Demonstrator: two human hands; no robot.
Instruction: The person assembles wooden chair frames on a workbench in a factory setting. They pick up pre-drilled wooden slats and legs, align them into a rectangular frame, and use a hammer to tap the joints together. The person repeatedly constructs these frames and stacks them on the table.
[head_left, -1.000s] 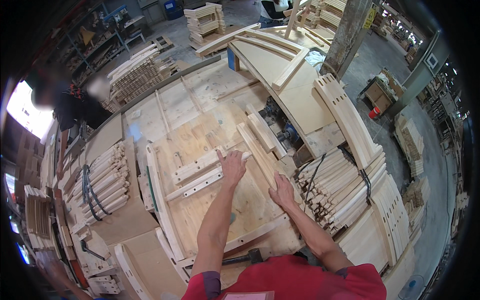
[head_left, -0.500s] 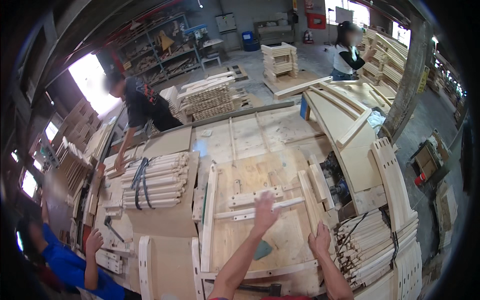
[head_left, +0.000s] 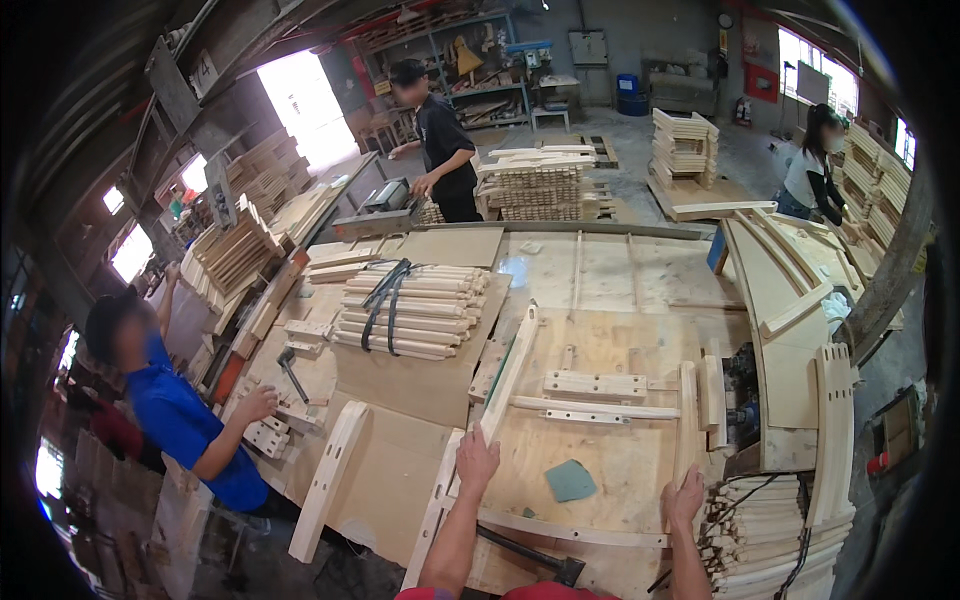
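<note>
– What is the table [head_left: 610,270] made of?
– Pale plywood, matt and a little scuffed. The long slat [head_left: 512,375] under the left hand [head_left: 476,462] is bare, unvarnished wood, smooth-sawn.
– And by the right hand [head_left: 684,497]?
– The upright slat [head_left: 686,420] is the same raw wood. The green pad [head_left: 570,481] between the hands looks dull and soft. The hammer [head_left: 530,553] at the near edge has a dark, matt head.

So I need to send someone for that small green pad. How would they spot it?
Find the big plywood bench, then the person's two hands at its near edge. The green pad lies flat between left hand and right hand, the only non-wood-coloured thing there.
</note>
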